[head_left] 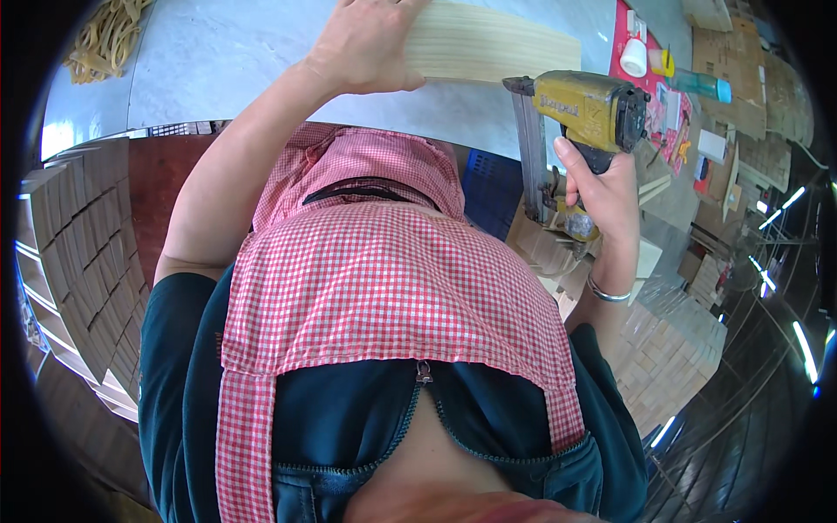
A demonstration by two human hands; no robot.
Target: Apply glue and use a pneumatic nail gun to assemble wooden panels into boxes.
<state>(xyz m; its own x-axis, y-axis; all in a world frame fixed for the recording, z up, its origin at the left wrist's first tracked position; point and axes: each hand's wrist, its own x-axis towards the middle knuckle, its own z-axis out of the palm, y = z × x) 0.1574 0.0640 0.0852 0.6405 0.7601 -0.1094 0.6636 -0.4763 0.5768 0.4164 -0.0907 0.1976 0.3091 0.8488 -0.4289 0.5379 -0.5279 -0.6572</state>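
My left hand (370,44) lies flat on the near end of a pale wooden board (493,44), which rests on a grey-white worktop (227,61). My right hand (602,187) grips the handle of a yellow pneumatic nail gun (580,109). The gun's nose points at the board's right edge, and its long metal magazine (530,148) hangs down toward me. A red-and-white checked apron over a dark top fills the middle of the view. A silver bangle sits on my right wrist (608,294).
Stacks of small wooden pieces (78,235) stand at my left, more stacks (671,349) at my right. A bundle of rubber bands (109,35) lies at the worktop's far left. A white tape roll (634,57), bottle (702,84) and cardboard lie far right.
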